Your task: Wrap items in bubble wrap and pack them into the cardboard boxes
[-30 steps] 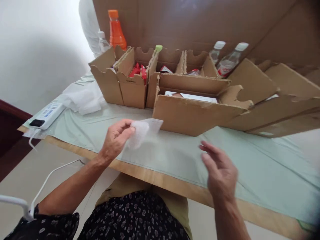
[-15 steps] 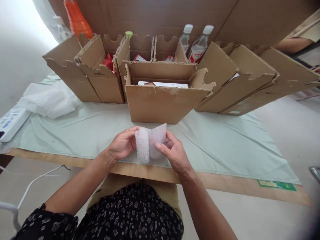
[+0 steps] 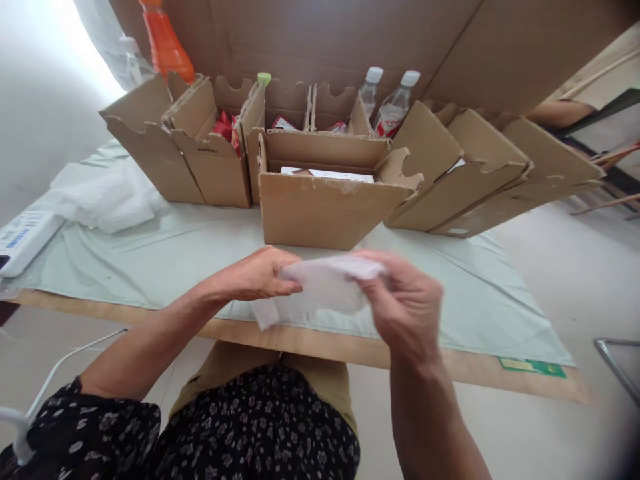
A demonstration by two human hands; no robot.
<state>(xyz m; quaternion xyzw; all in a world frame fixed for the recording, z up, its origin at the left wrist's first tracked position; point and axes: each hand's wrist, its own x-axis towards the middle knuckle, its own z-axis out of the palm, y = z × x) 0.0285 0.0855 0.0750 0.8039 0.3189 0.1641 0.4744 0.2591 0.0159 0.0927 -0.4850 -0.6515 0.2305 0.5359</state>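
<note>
One piece of white wrap (image 3: 331, 288) sits just below the frame's centre, pinched by the nearly closed left hand (image 3: 257, 275) and held in the closed, blurred right hand (image 3: 407, 303). An open cardboard box (image 3: 320, 210) stands mid-frame on the worktop (image 3: 473, 368).

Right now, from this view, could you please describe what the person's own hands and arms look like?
The left hand and right hand are without gloves, and no watch shows. The left sleeve is black with a small pale flower print. On the right forearm no sleeve shows.
</note>
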